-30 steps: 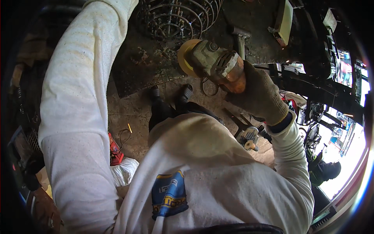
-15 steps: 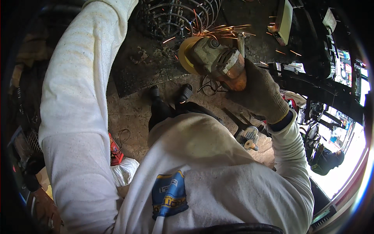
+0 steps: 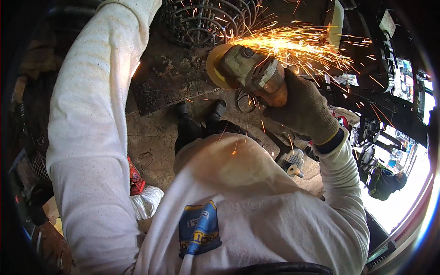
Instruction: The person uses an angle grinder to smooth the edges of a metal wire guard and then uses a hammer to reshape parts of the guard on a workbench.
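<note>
My right hand (image 3: 303,107), in a grey-brown knit glove, grips the body of an angle grinder (image 3: 256,73). The grinder's yellow disc guard (image 3: 215,66) faces left, close to a round cage of bent metal rods (image 3: 208,20) at the top. Bright orange sparks (image 3: 302,43) stream from the grinder's far side toward the right. My left arm (image 3: 91,114), in a white sleeve, reaches forward past the upper edge. The left hand itself lies outside the picture.
A dark, flaking metal plate (image 3: 172,78) lies on the ground before my feet. Behind the right wrist rests another power tool (image 3: 291,160). A red object (image 3: 135,178) and a white bag (image 3: 146,201) lie by my left side. Further right, a person in dark clothes (image 3: 385,183) is near the bright opening.
The spark spray has grown far larger and brighter, reaching right and down past my shirt. The grinder has shifted slightly left. My left arm looks the same.
</note>
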Demonstrator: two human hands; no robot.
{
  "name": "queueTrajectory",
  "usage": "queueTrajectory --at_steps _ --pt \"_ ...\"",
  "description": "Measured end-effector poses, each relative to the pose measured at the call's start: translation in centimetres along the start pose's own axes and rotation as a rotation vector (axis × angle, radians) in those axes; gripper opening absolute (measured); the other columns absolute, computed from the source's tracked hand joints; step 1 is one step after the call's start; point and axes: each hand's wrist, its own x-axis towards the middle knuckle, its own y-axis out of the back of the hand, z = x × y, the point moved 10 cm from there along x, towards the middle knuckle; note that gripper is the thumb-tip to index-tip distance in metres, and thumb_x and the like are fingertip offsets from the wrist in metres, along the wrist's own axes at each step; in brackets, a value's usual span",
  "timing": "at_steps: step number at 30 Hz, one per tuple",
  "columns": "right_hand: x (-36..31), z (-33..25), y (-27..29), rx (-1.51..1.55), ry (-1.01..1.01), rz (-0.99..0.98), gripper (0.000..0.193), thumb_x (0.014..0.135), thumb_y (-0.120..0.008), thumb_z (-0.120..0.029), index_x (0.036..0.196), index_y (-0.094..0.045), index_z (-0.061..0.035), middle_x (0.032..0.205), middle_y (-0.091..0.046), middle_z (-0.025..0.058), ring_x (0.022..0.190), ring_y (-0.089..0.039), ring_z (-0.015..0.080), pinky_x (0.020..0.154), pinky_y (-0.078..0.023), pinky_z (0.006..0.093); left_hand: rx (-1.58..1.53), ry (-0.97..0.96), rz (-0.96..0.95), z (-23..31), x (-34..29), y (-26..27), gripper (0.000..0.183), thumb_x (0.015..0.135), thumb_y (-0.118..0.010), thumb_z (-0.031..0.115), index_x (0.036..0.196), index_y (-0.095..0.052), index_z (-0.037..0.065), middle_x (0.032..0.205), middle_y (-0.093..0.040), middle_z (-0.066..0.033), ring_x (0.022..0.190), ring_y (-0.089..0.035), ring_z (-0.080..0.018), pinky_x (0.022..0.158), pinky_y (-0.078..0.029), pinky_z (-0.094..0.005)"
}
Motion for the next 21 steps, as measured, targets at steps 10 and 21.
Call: queueTrajectory --at_steps 10,21 --pt "0.5 -1.1 0.5 -0.028 0.056 -0.022 0.062 0.079 -0.081 -0.037 0.13 -0.059 -0.0095 0.111 -0.072 0.0196 0.105 -0.07 0.039 0.089 -0.057 0.0462 -0.051 -0.015 0.04 0.6 -2.1 1.8 0.078 0.089 -0.064 0.067 0.137 -0.062 0.006 0.139 -0.062 -0.0206 0.131 -0.057 -0.038 0.111 -0.045 -0.0435" --pt "0.6 0.0 0.3 0.06 0.061 -0.012 0.067 0.07 -0.086 -0.023 0.128 -0.06 -0.0036 0.11 -0.073 0.0183 0.105 -0.071 0.0372 0.087 -0.058 0.0448 -0.026 -0.032 0.046 0.1 -1.8 1.3 0.075 0.093 -0.062 0.063 0.14 -0.059 0.005 0.142 -0.06 -0.0201 0.133 -0.055 -0.0364 0.113 -0.043 -0.0409"
